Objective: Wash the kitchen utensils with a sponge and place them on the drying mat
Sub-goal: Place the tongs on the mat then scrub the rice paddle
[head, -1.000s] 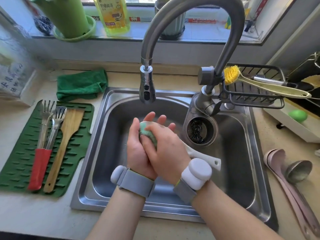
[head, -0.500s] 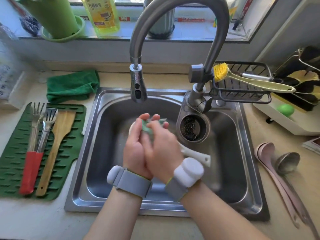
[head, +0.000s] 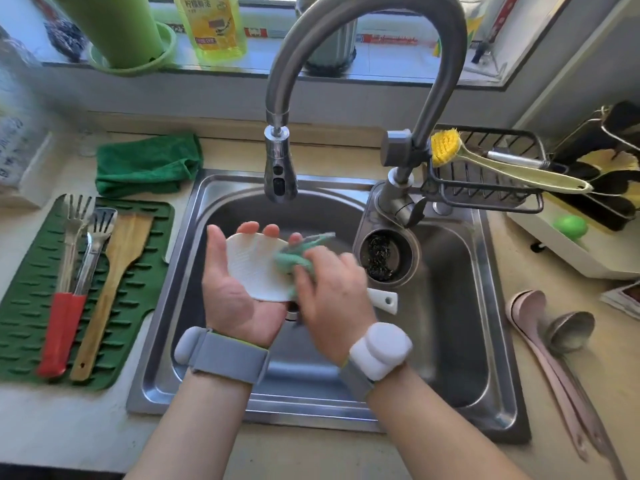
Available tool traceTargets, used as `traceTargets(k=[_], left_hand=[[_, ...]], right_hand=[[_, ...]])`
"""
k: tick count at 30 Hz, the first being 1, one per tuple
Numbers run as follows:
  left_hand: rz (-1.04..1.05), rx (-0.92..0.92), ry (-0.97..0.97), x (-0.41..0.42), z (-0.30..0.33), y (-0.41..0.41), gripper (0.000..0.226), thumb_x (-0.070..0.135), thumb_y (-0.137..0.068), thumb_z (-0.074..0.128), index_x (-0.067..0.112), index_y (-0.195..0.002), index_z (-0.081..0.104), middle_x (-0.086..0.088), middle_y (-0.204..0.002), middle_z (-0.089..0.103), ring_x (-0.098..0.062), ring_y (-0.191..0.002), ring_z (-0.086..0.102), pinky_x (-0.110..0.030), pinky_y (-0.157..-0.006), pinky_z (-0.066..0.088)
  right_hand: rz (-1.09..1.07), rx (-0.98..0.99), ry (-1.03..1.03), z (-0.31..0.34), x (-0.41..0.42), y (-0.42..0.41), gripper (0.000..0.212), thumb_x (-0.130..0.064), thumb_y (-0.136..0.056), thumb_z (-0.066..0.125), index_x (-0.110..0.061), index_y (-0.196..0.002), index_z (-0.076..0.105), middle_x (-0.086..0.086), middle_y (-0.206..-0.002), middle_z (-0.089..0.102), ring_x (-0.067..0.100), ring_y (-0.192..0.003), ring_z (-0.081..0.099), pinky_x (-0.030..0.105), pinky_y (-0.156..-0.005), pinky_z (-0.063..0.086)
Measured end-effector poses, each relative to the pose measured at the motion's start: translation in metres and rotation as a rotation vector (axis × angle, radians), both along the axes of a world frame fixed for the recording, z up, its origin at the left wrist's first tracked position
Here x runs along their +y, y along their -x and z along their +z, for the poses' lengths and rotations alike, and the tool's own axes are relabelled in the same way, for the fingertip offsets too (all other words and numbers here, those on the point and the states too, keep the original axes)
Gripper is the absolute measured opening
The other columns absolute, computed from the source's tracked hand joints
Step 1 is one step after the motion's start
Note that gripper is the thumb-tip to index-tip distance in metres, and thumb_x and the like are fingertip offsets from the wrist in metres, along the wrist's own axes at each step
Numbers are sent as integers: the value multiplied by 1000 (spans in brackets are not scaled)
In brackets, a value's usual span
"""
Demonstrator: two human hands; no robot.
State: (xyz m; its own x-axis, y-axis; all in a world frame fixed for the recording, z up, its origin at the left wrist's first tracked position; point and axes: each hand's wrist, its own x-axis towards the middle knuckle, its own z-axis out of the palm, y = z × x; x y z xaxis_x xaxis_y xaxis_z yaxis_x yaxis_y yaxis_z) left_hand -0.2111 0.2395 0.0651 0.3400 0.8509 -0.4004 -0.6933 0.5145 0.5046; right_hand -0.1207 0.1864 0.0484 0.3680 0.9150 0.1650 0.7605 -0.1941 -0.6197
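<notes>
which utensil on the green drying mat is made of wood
The wooden spatula, rightmost on the drying mat; the two utensils beside it are metal with red handles.

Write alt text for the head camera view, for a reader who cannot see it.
Over a steel sink, a person's left hand cradles a white rice paddle while the right hand scrubs it with a green sponge. On the left, a green drying mat holds a wooden spatula and two red-handled utensils.

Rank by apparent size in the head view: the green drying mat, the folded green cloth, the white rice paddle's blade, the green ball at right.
1. Green drying mat
2. Folded green cloth
3. White rice paddle's blade, partly covered by the sponge and nearer the camera, so unsure against the cloth
4. Green ball
</notes>
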Motion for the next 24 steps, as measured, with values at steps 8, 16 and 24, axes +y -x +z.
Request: traceTargets(k=[8,16,24], left_hand=[[17,30,33,3,-6,-2,30,46,-91,45,21,-83,60,0,-89,60,-32,-92,60,-50,-98,40],[19,3,13,7,-1,4,30,47,-91,42,23,-85,59,3,-89,58,-32,-94,60,-53,-98,40],[60,-12,20,8,1,0,29,46,-91,45,22,-86,60,2,-88,58,-32,-91,60,-53,-98,40]], right_hand=[[-65,22,46,-15,-5,7,26,-30,-91,39,-14,-89,58,8,-83,63,32,-76,52,41,-67,34],[-405,250,190,-48,-42,-86,18,-26,-96,40,-14,-90,51,11,-92,65,36,-88,58,35,-66,36],[-379,248,117,-42,-44,-68,19,-27,-96,42,-11,-95,52,12,-96,62,35,-91,55,32,-65,25]])
